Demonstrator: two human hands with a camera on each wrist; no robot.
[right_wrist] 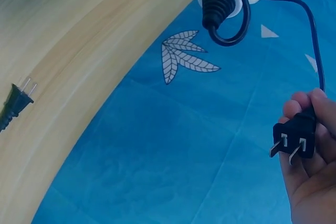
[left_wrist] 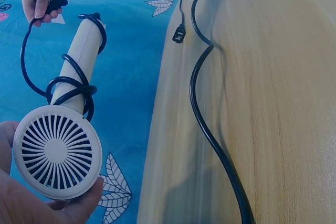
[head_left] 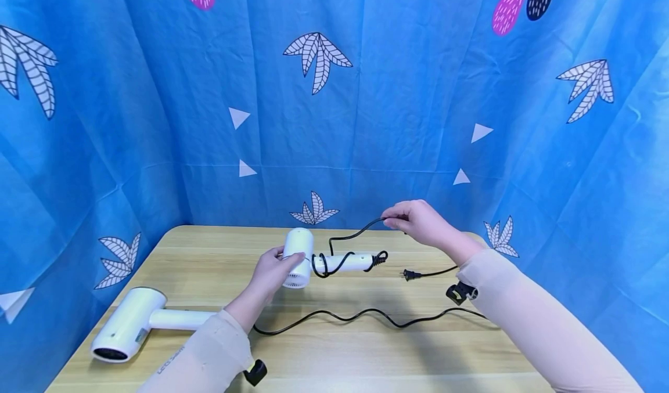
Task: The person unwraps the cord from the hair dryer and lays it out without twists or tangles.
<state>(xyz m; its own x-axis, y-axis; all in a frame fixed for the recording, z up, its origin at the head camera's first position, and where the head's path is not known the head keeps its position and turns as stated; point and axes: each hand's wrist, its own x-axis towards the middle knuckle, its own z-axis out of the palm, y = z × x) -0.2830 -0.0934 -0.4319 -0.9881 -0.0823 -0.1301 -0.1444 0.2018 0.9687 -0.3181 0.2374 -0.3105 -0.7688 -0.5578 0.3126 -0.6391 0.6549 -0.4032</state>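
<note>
My left hand (head_left: pixel 272 274) grips a white hair dryer (head_left: pixel 298 245) by its barrel, with the handle pointing right. In the left wrist view the slatted air intake (left_wrist: pixel 55 151) faces the camera, fingers and thumb around its rim. A black cord (left_wrist: pixel 79 85) loops several times around the handle. My right hand (head_left: pixel 420 223), off to the right and higher, pinches the end of this cord at its two-pin plug (right_wrist: pixel 295 137). Between hand and handle the cord hangs in a slack curve.
A second white hair dryer (head_left: pixel 128 326) lies at the table's left, partly behind my left sleeve. Its black cord (head_left: pixel 381 312) snakes across the wooden table (head_left: pixel 334 364) to the right. Another plug (head_left: pixel 412 274) lies on the right side. Blue patterned curtain (head_left: pixel 324 132) encloses the table.
</note>
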